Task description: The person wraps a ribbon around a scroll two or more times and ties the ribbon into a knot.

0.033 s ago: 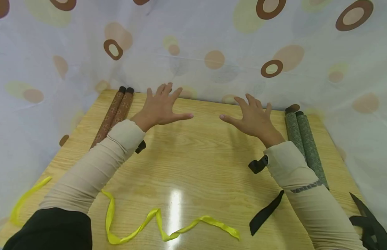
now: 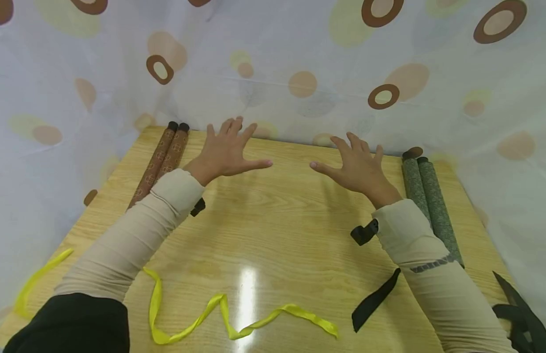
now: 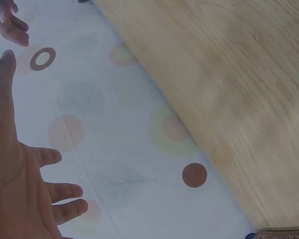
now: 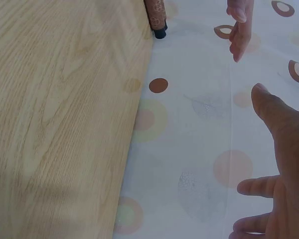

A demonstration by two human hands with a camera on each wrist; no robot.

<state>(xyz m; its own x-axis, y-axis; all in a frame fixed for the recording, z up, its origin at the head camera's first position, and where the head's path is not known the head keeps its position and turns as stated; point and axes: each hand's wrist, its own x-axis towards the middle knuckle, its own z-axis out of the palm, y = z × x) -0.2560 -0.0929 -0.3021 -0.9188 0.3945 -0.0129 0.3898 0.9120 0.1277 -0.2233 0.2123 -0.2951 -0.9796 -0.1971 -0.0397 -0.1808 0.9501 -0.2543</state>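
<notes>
My left hand [image 2: 225,153] is held over the far part of the wooden table [image 2: 273,220], fingers spread and thumb pointing right, with nothing in it. Opposite it my right hand [image 2: 358,165] is spread the same way, thumb pointing left, also bare. A gap separates the two thumbs. Closest to the left hand lies a pair of brown patterned rolls [image 2: 160,162] with black ends, partly hidden by the forearm. Beside the right wrist lie two grey-green speckled rolls [image 2: 434,201]. In both wrist views the palms face each other.
A twisted yellow ribbon [image 2: 220,299] runs along the near table, another yellow length [image 2: 32,284] at the left edge. A black strip [image 2: 375,300] lies by the right forearm, and black scissors [image 2: 520,309] at the right corner. A patterned curtain [image 2: 273,59] hangs behind the table.
</notes>
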